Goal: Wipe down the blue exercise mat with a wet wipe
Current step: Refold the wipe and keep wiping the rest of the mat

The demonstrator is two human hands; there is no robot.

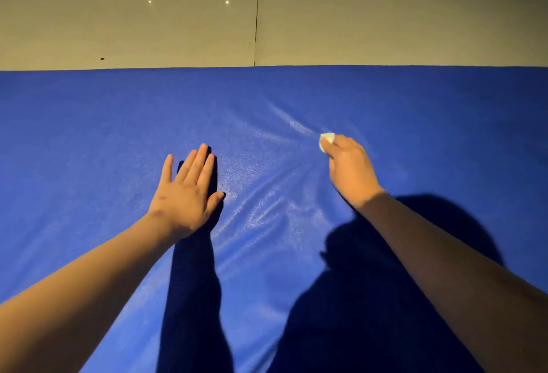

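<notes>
The blue exercise mat (89, 123) fills most of the view, from the near edge up to a straight far edge. Shiny wet streaks run across its middle. My right hand (348, 169) grips a small bunched white wet wipe (326, 139) and holds it against the mat right of centre; only the wipe's tip shows past my fingers. My left hand (185, 191) is flat with straight fingers, palm down on the mat left of centre.
Beyond the mat's far edge lies a beige tiled floor (148, 31) with one dark seam (256, 16), a small dark speck (102, 58) and two light reflections. Dark shadows of my arms and head fall on the near mat.
</notes>
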